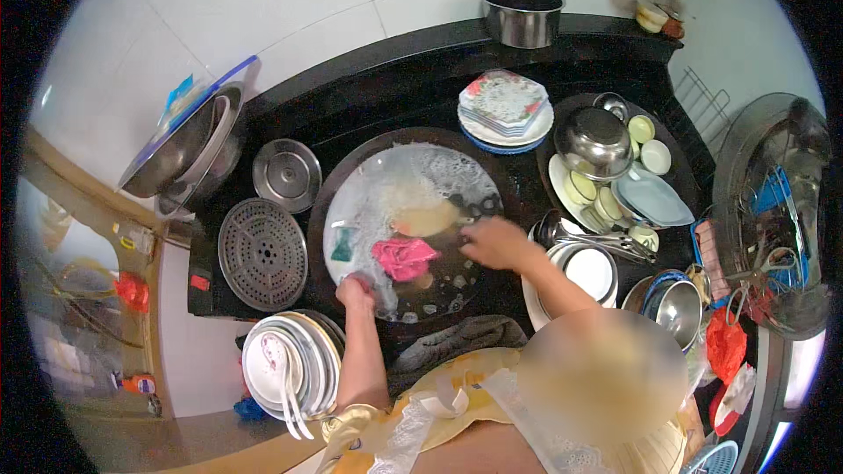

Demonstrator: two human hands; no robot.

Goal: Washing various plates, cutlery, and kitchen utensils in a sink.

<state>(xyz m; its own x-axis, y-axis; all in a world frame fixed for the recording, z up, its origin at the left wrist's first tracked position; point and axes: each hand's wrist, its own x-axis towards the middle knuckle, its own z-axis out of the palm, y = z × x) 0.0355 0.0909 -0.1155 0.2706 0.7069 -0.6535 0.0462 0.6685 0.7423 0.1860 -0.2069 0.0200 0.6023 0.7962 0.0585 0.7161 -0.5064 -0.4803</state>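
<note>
A large dark wok [507, 210] holds cloudy, soapy water. My left hand [356, 291] is at its lower-left edge, fingers partly hidden at the waterline; I cannot tell what they grip. Over the right side of the water is my right hand [497, 242], fingers curled, close to some dark ring-shaped pieces [486, 204]. Whether it holds something is unclear. Between the hands a crumpled pink cloth [403, 259] lies in the water. A green scouring pad [342, 245] floats at the left, and a pale yellowish shape [421, 214] shows beyond the cloth.
Stacked bowls with white spoons [275, 355] stand lower left. A perforated steamer plate [263, 253] and metal lid [287, 174] lie left. Patterned plates [504, 102] and a steel pot [523, 16] are behind. A second wok [553, 112] holds dishes at right; a dark towel [454, 349] lies in front.
</note>
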